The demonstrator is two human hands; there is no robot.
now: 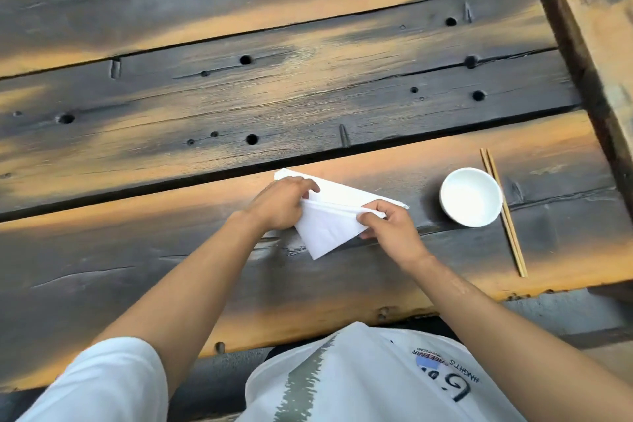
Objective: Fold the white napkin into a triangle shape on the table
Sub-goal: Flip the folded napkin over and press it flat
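Observation:
The white napkin [325, 229] lies on the dark plank table [171, 250] in front of me, partly folded, with one pointed corner toward me and another pointing right. A raised folded edge runs across its middle. My left hand [279, 204] pinches the left end of that edge, fingers curled over the napkin. My right hand [388, 224] pinches the right end between thumb and fingers. The far part of the napkin lies flat behind my hands.
A small white bowl [471, 197] stands to the right of the napkin, with a pair of wooden chopsticks [503, 212] lying just beyond it. A thick wooden beam [589, 27] crosses the right side. The table's near edge [308, 329] runs by my lap.

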